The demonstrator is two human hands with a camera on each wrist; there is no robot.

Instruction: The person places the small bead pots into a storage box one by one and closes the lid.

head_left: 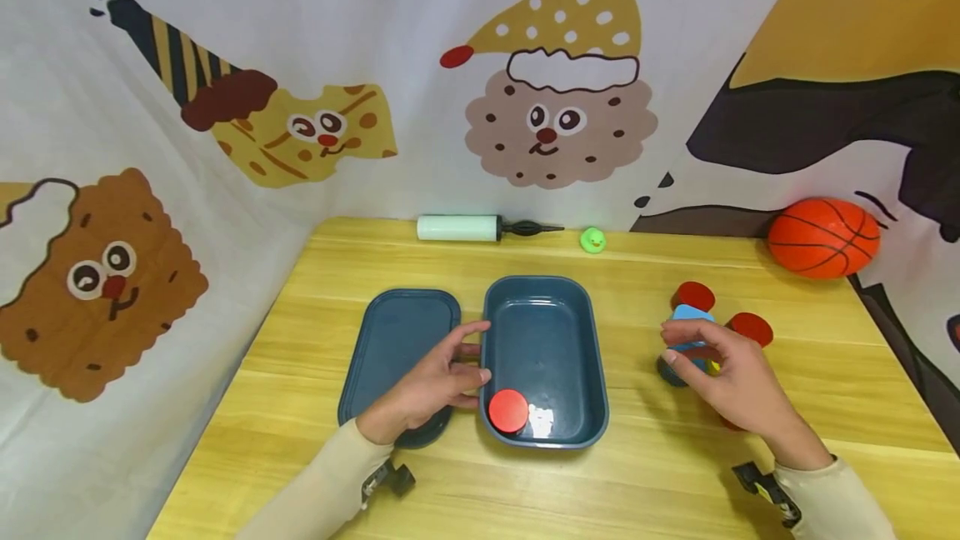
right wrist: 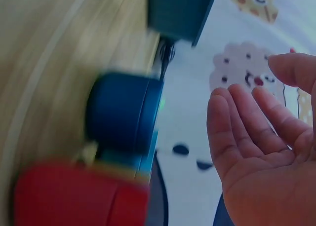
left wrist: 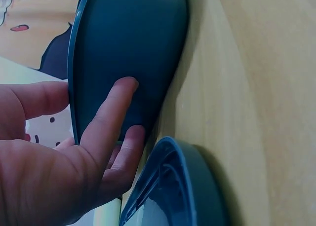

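My left hand (head_left: 438, 373) touches the left side of a dark blue rectangular box (head_left: 543, 373), its fingertips at the rim and outer wall (left wrist: 128, 38). Inside the box, at the near left corner, lies a small red round tub (head_left: 509, 412). To the right, my right hand (head_left: 727, 369) hovers over a group of small tubs, thumb and fingers apart with nothing between them. Partly hidden by it are a light blue tub (head_left: 692, 315), a dark blue tub (right wrist: 123, 112) and a yellow piece. Red tubs (head_left: 693, 297) stand just beyond the hand.
Left of the box lies its matching dark blue lid (head_left: 397, 340), partly under my left forearm. Along the back edge are a pale green hand pump (head_left: 459, 227) and a green toy duck (head_left: 592, 240). An orange basketball (head_left: 823, 238) sits at the far right corner.
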